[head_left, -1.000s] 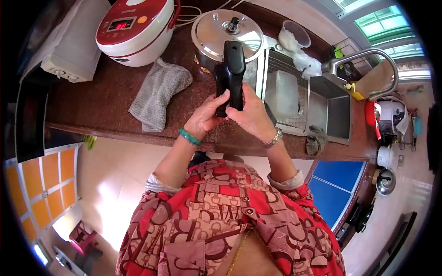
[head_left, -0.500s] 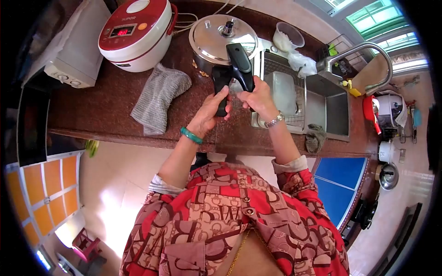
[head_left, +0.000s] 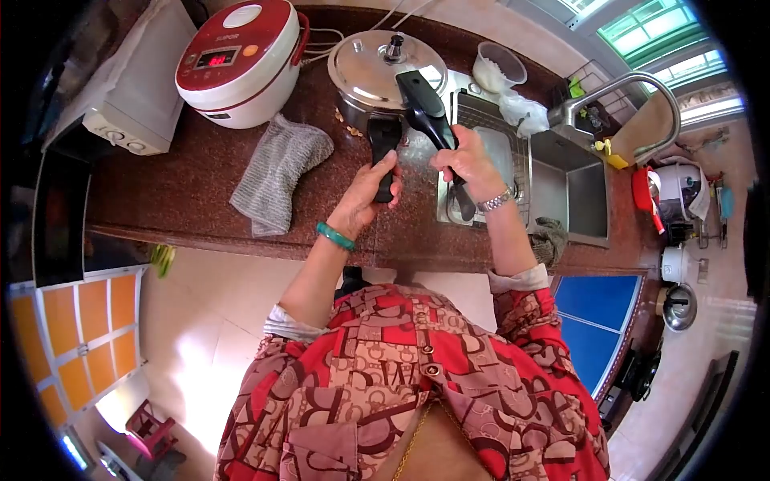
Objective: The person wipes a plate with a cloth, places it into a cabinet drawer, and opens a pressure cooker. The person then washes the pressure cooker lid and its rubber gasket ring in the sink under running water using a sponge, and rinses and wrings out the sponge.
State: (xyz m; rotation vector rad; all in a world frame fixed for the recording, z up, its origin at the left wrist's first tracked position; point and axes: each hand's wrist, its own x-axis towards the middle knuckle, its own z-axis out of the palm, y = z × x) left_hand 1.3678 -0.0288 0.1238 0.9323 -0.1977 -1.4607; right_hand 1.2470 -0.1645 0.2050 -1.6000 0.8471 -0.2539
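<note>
Both handles of a pressure cooker are gripped from the counter's near side. My left hand (head_left: 371,192) is closed round the black lower handle (head_left: 384,136), which juts toward me from the pot body. In my right hand (head_left: 473,166) is the black upper handle (head_left: 429,112), swung out to the right of the lower one. The shiny metal lid (head_left: 385,68), with a black knob valve (head_left: 394,48), lies on the pot. The two handles form a V, apart at the near ends.
Left of the pot stand a red and white rice cooker (head_left: 237,64) and a grey cloth (head_left: 281,172). To the right are a sink (head_left: 581,188) with a faucet (head_left: 670,96), a plastic bowl (head_left: 501,64), a plastic bag (head_left: 523,112) and another cloth (head_left: 549,240).
The upper handle has swung right, away from the lower handle, with my right hand on it. The handles were close together before. My left hand has kept its hold on the lower handle.
</note>
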